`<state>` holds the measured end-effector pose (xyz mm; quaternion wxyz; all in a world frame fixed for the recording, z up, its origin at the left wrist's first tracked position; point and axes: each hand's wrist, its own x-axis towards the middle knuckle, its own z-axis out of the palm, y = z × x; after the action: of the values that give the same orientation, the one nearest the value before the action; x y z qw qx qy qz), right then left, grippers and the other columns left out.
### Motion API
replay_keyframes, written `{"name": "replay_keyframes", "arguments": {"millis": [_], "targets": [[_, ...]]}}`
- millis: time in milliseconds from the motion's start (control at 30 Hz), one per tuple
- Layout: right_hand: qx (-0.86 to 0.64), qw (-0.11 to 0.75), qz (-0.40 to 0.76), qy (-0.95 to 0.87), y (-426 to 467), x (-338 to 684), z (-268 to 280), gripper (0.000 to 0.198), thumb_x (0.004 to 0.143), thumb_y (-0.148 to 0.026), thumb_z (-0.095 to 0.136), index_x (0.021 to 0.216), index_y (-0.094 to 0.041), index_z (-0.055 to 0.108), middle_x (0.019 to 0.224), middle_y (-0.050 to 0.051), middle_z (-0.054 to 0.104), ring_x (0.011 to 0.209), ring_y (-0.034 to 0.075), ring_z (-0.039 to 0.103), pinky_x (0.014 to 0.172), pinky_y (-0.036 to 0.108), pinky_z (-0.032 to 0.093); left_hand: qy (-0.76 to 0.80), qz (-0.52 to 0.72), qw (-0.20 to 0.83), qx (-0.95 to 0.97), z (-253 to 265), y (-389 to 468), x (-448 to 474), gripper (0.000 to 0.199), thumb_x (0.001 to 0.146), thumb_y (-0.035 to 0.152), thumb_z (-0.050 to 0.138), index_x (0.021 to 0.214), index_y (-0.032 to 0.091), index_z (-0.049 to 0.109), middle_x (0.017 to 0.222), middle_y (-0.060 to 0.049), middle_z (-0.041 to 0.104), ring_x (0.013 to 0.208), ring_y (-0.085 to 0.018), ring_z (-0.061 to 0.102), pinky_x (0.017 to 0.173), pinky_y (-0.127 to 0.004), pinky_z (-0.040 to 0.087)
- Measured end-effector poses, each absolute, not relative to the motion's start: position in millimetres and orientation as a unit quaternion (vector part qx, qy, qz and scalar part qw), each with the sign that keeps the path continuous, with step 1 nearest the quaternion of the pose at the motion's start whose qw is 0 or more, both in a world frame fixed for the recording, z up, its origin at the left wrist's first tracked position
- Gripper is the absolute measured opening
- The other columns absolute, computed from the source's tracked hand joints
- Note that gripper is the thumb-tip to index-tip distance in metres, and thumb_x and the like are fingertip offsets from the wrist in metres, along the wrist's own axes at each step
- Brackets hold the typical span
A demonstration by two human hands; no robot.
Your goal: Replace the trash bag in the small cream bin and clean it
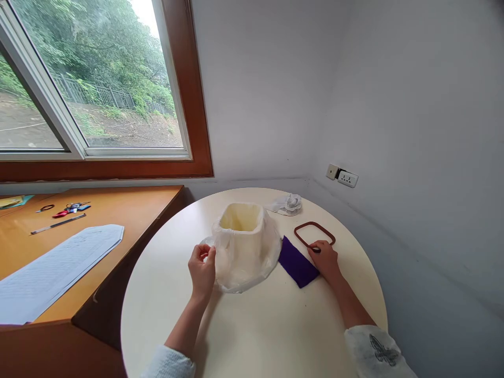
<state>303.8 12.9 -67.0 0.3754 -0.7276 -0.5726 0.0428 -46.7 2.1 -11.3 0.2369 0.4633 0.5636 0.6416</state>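
A cream-coloured bin [246, 247] with a rounded square opening stands on the round table. A thin clear plastic bag [240, 283] covers it, its skirt spread around the base on the tabletop. My left hand [202, 270] is closed in a pinch at the bag's left edge; the film between the fingertips is hard to see. On the right, my right hand [325, 258] grips the near side of a brown rounded rectangular ring [314, 224]. The ring's near corner is partly hidden by my fingers. A folded purple cloth [298, 265] lies between the bin and my right hand.
A crumpled white plastic bundle [290, 203] lies at the back of the round table [252, 336]. To the left, a wooden desk [129, 207] carries papers [66, 268], a pen [58, 224] and keys [73, 209]. A wall socket [348, 179] is beyond the table.
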Motion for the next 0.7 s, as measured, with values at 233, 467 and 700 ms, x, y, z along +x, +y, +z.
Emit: {"name": "replay_keyframes", "arguments": {"millis": [233, 467, 700], "targets": [[-0.722, 0.389, 0.043, -0.571, 13.1, 304.4, -67.7, 0.014, 0.071, -0.028, 0.05, 0.073, -0.021, 0.062, 0.094, 0.004, 0.059, 0.087, 0.02, 0.057, 0.083, 0.037, 0.039, 0.56, 0.642, 0.235, 0.468, -11.7, 1.9, -46.7, 0.021, 0.074, 0.038, 0.058, 0.067, 0.02, 0.049, 0.066, 0.003, 0.051, 0.064, -0.013, 0.049, 0.059, -0.024, 0.041], [-0.702, 0.43, 0.036, -0.567, 12.6, 303.1, -64.8, 0.015, 0.074, -0.03, 0.049, 0.074, -0.02, 0.06, 0.092, 0.005, 0.059, 0.083, 0.019, 0.058, 0.082, 0.037, 0.041, 0.556, 0.643, 0.232, 0.473, -8.7, 0.1, -45.5, 0.022, 0.074, 0.038, 0.059, 0.067, 0.02, 0.049, 0.066, 0.003, 0.05, 0.063, -0.013, 0.049, 0.059, -0.024, 0.042], [-0.663, 0.5, -0.006, -0.557, 9.7, 300.0, -54.5, 0.017, 0.078, -0.034, 0.049, 0.079, -0.018, 0.057, 0.088, 0.008, 0.059, 0.082, 0.021, 0.055, 0.078, 0.037, 0.044, 0.544, 0.674, 0.182, 0.466, -1.7, -5.6, -40.5, 0.016, 0.074, 0.032, 0.059, 0.069, 0.02, 0.05, 0.07, 0.003, 0.05, 0.07, -0.014, 0.05, 0.069, -0.027, 0.042]]}}
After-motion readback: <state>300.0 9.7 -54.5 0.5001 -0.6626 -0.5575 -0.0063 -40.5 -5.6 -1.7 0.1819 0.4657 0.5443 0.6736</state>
